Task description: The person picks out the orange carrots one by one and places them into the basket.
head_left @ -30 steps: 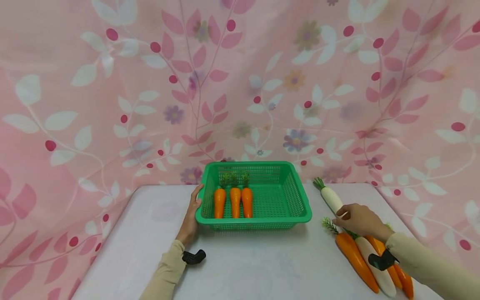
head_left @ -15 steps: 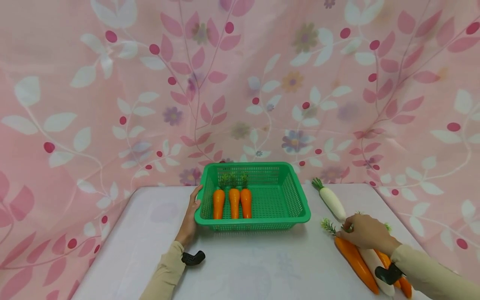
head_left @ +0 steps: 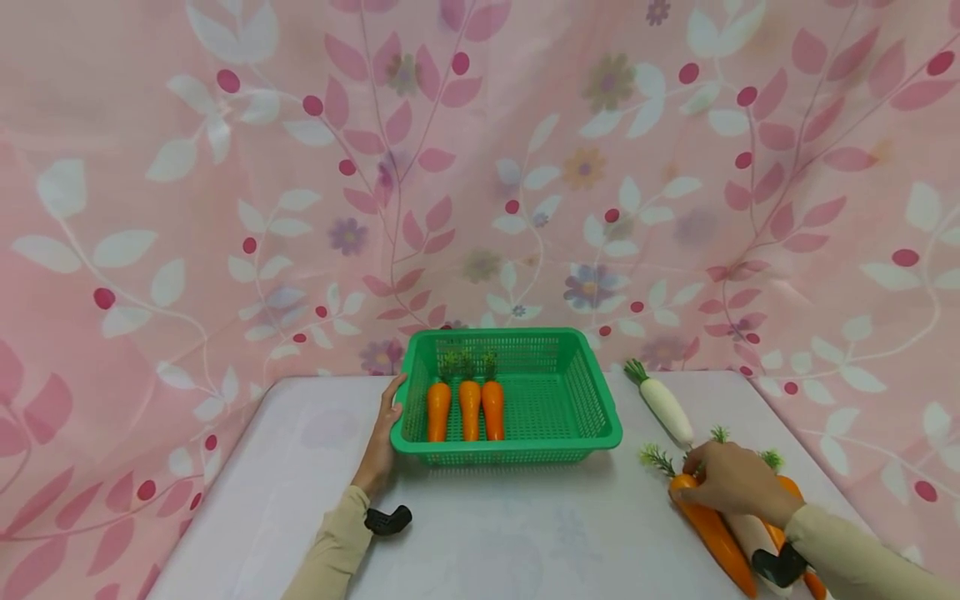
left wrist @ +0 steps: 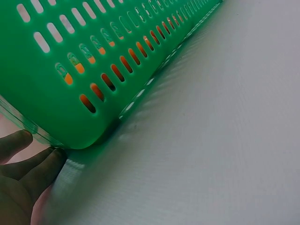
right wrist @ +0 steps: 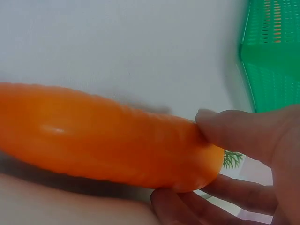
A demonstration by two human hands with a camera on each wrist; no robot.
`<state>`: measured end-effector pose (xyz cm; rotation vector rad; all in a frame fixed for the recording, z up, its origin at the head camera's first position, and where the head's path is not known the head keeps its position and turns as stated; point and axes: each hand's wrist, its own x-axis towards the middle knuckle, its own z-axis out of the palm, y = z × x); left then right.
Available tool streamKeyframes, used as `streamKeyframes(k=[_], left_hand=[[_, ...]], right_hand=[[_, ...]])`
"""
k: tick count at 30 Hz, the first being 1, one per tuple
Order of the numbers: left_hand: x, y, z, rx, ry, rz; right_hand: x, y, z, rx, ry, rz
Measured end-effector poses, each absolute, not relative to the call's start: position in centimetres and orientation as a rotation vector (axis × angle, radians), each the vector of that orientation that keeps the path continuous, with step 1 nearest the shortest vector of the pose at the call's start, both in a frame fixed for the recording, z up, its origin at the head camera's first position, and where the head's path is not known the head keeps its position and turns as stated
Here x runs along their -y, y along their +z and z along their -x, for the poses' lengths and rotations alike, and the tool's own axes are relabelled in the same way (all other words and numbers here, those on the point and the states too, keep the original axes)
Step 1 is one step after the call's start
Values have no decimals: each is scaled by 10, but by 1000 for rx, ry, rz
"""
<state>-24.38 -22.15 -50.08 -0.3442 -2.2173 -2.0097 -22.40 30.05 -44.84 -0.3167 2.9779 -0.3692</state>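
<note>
My right hand [head_left: 738,479] pinches the leafy top end of an orange carrot [head_left: 714,533] that lies at the near right of the table. Seen from the right wrist, the thumb is on one side of the carrot [right wrist: 103,136] and the fingertips on the other. Beside it lie a white radish [head_left: 746,533] and more carrots, partly hidden by my hand and sleeve. At the left side of a green plastic basket [head_left: 510,447], my left hand [head_left: 379,446] rests with fairly straight fingers against the wall. Three carrots [head_left: 470,408] lie side by side in the basket's left half.
Another white radish [head_left: 666,408] with green stems lies on the table, right of the basket and behind the carrots. The white table [head_left: 525,533] backs onto a pink flowered cloth [head_left: 480,167].
My right hand has come from the far radish's lower end toward the near pile and now grips the leftmost carrot's top. My left hand has stayed at the basket.
</note>
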Motion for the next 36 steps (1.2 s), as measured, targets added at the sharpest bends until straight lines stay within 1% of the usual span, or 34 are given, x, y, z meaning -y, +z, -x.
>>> streamKeyframes(k=[8, 16, 36], left_hand=[[223, -502, 243, 2217, -2023, 337], [222, -502, 243, 2217, -2006, 332], [221, -501, 243, 2213, -2020, 331]], right_hand=[[-295, -453, 225, -2982, -414, 380], [-288, -453, 226, -2936, -517, 382], [-294, -457, 224, -2840, -619, 347]])
